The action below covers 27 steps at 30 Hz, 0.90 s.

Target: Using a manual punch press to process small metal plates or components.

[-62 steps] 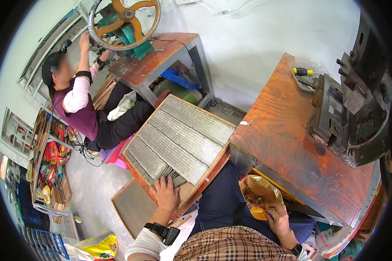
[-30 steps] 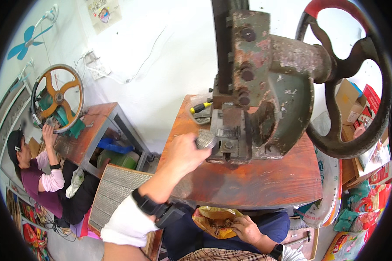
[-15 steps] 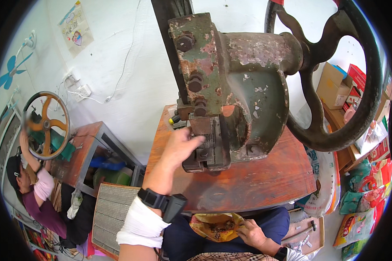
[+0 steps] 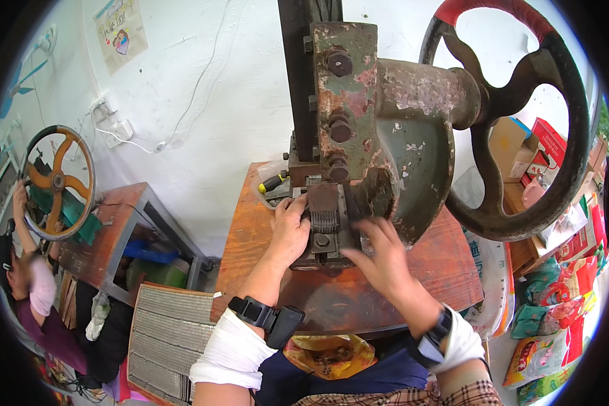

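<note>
A heavy green, rust-stained hand press (image 4: 392,128) stands on an orange-brown table (image 4: 247,230). In its die area sits a short ribbed row of small metal pieces (image 4: 323,220). My left hand (image 4: 287,233) grips the left end of that row with thumb and fingers. My right hand (image 4: 380,258) rests against the right side of the die block, fingers spread, holding nothing. Both wrists carry a dark band over white sleeves. The press body hides whatever lies behind the row.
The press's big black handwheel (image 4: 521,135) hangs over the table's right side. A yellow-handled screwdriver (image 4: 275,183) lies at the table's back left. A tray of ribbed metal rows (image 4: 166,331) sits lower left, a yellow bag (image 4: 325,352) on my lap. A co-worker (image 4: 37,291) turns another wheel (image 4: 54,179).
My right hand has come up from the yellow bag on my lap to the die block. My left hand has stayed at the die, settling onto the ribbed row.
</note>
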Each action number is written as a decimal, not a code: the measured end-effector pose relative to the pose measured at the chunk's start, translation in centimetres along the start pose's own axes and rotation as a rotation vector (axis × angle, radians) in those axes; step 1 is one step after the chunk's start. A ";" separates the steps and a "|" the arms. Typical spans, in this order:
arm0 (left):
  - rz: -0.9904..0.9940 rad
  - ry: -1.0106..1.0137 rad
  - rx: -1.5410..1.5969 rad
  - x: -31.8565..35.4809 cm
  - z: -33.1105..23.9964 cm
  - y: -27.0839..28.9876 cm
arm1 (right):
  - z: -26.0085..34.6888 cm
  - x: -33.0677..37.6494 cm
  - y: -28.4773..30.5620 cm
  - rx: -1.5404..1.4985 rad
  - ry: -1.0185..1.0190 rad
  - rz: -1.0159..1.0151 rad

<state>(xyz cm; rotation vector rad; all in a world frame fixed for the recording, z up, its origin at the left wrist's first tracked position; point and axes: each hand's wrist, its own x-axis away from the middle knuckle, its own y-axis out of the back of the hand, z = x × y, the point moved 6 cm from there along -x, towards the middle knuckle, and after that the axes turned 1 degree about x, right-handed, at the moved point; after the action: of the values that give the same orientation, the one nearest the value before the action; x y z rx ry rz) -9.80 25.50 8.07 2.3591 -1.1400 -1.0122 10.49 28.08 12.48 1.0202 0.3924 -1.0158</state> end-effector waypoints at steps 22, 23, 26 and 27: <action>0.120 0.089 0.101 0.2 0.0 -1.2 | 0.2 -2.6 2.3 0.172 -0.037 0.142; 0.103 0.036 0.109 0.1 0.1 -1.5 | -1.3 -2.3 0.2 0.148 -0.077 0.119; 0.100 0.020 0.130 0.1 -0.4 -1.5 | -1.7 -3.2 -3.9 0.289 -0.067 0.055; 0.085 0.009 0.109 0.2 0.2 -1.3 | -1.6 -3.7 -4.7 0.275 -0.061 0.059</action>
<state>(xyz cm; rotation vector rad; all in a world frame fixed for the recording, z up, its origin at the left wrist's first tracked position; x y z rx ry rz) -9.18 26.16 7.16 2.3728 -1.3114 -0.9317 4.94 30.67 11.77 1.2357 0.1736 -1.0641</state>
